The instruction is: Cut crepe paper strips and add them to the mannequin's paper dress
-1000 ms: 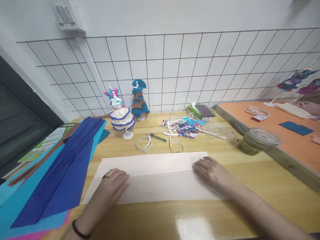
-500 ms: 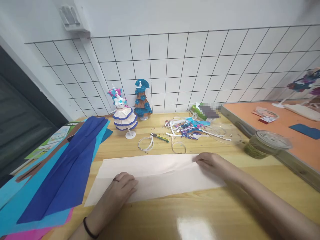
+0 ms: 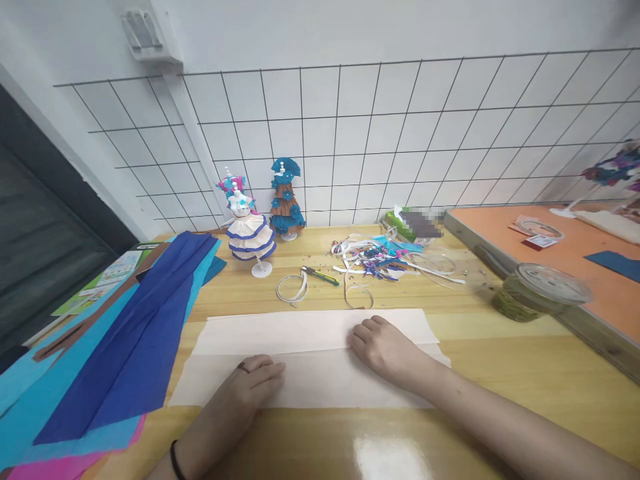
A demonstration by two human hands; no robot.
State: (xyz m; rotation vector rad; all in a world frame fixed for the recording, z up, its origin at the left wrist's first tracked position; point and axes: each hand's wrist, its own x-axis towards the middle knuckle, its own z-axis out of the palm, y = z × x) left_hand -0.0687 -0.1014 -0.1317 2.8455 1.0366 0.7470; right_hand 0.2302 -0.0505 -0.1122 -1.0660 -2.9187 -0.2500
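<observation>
A long sheet of pale paper [image 3: 300, 333], folded lengthwise, lies on the wooden table [image 3: 500, 373] in front of me. My left hand [image 3: 250, 387] lies flat on its near half, fingers stretched and together, a ring on one finger. My right hand [image 3: 383, 347] presses on the fold line near the sheet's middle-right, fingers curled down onto the paper. Neither hand holds anything.
Dark blue, light blue and pink crepe sheets [image 3: 125, 353] are stacked at the left. Two small dress-form dolls [image 3: 247, 230] stand at the back. Tape rings [image 3: 293, 288], a small cutter [image 3: 320, 275], paper scraps [image 3: 375, 257] and a lidded plastic cup [image 3: 537, 293] lie beyond. An orange board [image 3: 565, 253] sits at right.
My right hand slid left along the fold from the sheet's right end toward its middle. My left hand shifted slightly right on the near half.
</observation>
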